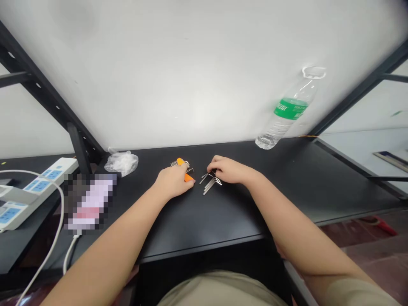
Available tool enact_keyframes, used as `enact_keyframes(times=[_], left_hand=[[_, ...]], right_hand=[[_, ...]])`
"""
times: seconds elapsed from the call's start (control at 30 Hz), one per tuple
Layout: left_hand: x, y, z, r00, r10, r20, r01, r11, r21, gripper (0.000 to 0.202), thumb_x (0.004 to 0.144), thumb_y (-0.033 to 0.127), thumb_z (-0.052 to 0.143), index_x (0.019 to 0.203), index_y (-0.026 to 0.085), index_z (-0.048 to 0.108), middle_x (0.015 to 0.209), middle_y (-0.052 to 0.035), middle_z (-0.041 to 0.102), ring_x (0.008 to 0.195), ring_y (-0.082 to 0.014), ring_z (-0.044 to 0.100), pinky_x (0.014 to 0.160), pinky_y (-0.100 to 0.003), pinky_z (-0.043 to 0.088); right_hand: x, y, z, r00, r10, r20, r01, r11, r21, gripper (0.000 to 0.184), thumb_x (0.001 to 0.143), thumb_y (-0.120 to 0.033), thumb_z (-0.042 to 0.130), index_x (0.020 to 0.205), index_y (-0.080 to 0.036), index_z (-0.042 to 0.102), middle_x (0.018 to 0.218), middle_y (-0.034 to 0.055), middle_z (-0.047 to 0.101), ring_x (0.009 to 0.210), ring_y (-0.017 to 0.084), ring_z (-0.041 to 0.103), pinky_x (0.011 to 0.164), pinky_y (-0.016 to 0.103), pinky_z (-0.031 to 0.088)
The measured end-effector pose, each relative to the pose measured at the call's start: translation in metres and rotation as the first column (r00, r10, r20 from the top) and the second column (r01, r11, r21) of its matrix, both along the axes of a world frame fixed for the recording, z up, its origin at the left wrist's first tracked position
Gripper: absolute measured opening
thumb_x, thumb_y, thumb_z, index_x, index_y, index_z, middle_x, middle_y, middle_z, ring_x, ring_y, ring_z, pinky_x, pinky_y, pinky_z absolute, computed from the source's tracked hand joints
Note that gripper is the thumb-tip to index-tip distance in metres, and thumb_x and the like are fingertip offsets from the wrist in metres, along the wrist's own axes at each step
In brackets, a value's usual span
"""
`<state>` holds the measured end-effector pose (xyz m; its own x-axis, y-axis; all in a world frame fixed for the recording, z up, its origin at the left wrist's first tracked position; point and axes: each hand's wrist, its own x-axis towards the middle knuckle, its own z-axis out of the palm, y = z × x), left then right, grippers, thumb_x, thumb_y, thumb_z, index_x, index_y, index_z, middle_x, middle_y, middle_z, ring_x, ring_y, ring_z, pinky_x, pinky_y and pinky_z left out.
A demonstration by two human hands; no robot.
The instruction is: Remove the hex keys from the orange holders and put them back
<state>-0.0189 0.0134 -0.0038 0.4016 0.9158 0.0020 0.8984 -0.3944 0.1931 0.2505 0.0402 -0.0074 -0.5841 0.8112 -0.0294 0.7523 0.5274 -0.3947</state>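
Observation:
My left hand (170, 180) is closed around an orange hex key holder (188, 178) resting on the black table. Several silver hex keys (174, 163) stick out of the holder past my fingers, and the palm covers much of it. To the right, my right hand (228, 170) is low over the table with its fingers curled. Its fingertips meet the end of a loose hex key (204, 178); the exact grip is partly hidden. Just below those fingers, several more L-shaped hex keys (211, 184) lie side by side on the tabletop.
A clear bottle with a green label (290, 109) leans at the back right against the white wall. On the left are a crumpled plastic bag (121, 162), a blurred-out phone (92, 202) on a white cable (70, 250), and a power strip (40, 185). Black metal posts flank the table (204, 229).

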Motion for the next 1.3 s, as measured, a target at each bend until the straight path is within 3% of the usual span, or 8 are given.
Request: enact_keyframes(times=[0.27, 0.53, 0.73, 0.87, 1.07, 1.3], left_hand=[[0.000, 0.003, -0.002, 0.999, 0.012, 0.046, -0.014, 1.000, 0.028, 0.042, 0.086, 0.055, 0.057, 0.116, 0.026, 0.060, 0.107, -0.0074, 0.069, 0.095, -0.0283, 0.067, 0.071, -0.036, 0.050], [0.001, 0.003, 0.000, 0.995, 0.010, 0.102, -0.011, 1.000, 0.011, 0.038, 0.086, 0.052, 0.058, 0.111, 0.024, 0.061, 0.105, -0.0072, 0.070, 0.094, -0.0274, 0.066, 0.071, -0.034, 0.048], [0.001, 0.004, -0.001, 0.995, 0.009, 0.104, -0.009, 1.000, 0.003, 0.037, 0.085, 0.054, 0.059, 0.110, 0.025, 0.061, 0.096, -0.0060, 0.069, 0.088, -0.0272, 0.065, 0.070, -0.035, 0.048], [0.001, 0.003, 0.000, 0.995, 0.009, 0.099, -0.009, 1.000, 0.002, 0.037, 0.086, 0.054, 0.059, 0.108, 0.025, 0.062, 0.100, -0.0064, 0.069, 0.091, -0.0278, 0.066, 0.071, -0.036, 0.048], [0.000, 0.004, -0.001, 0.992, -0.006, 0.127, 0.007, 1.000, -0.007, 0.034, 0.086, 0.052, 0.059, 0.105, 0.025, 0.062, 0.103, -0.0054, 0.069, 0.090, -0.0266, 0.065, 0.068, -0.035, 0.047], [0.000, 0.004, -0.001, 0.958, -0.060, 0.281, 0.067, 0.998, -0.017, 0.036, 0.085, 0.048, 0.064, 0.112, 0.024, 0.064, 0.099, -0.0044, 0.069, 0.091, -0.0241, 0.064, 0.073, -0.034, 0.048]], right_hand=[[0.004, -0.009, 0.010, 0.996, 0.075, -0.044, -0.079, 0.989, -0.122, 0.043, 0.086, -0.007, 0.052, 0.113, -0.029, 0.078, 0.118, 0.0054, 0.062, 0.092, 0.018, 0.064, 0.084, 0.029, 0.049], [-0.016, -0.015, 0.009, 0.987, 0.157, -0.035, -0.158, 0.987, -0.025, 0.021, 0.091, -0.021, 0.062, 0.104, -0.026, 0.077, 0.112, 0.0074, 0.060, 0.101, 0.021, 0.059, 0.088, 0.031, 0.046], [-0.014, -0.011, 0.007, 0.997, 0.069, -0.024, -0.070, 0.997, -0.046, 0.022, 0.088, -0.012, 0.057, 0.097, -0.023, 0.073, 0.107, 0.0057, 0.061, 0.082, 0.016, 0.058, 0.075, 0.027, 0.044], [-0.001, -0.009, 0.011, 1.000, 0.017, 0.009, -0.016, 0.997, -0.077, 0.026, 0.087, -0.009, 0.055, 0.096, -0.024, 0.074, 0.105, 0.0051, 0.062, 0.081, 0.016, 0.060, 0.076, 0.027, 0.045], [0.003, -0.020, 0.022, 0.995, 0.087, 0.054, -0.077, 0.982, -0.172, 0.026, 0.081, -0.025, 0.072, 0.107, -0.026, 0.073, 0.111, 0.0050, 0.063, 0.083, 0.018, 0.061, 0.073, 0.028, 0.046], [-0.005, -0.024, 0.024, 0.996, 0.072, 0.050, -0.064, 0.986, -0.156, 0.021, 0.082, -0.019, 0.068, 0.102, -0.025, 0.072, 0.105, 0.0057, 0.066, 0.082, 0.018, 0.061, 0.070, 0.028, 0.045]])
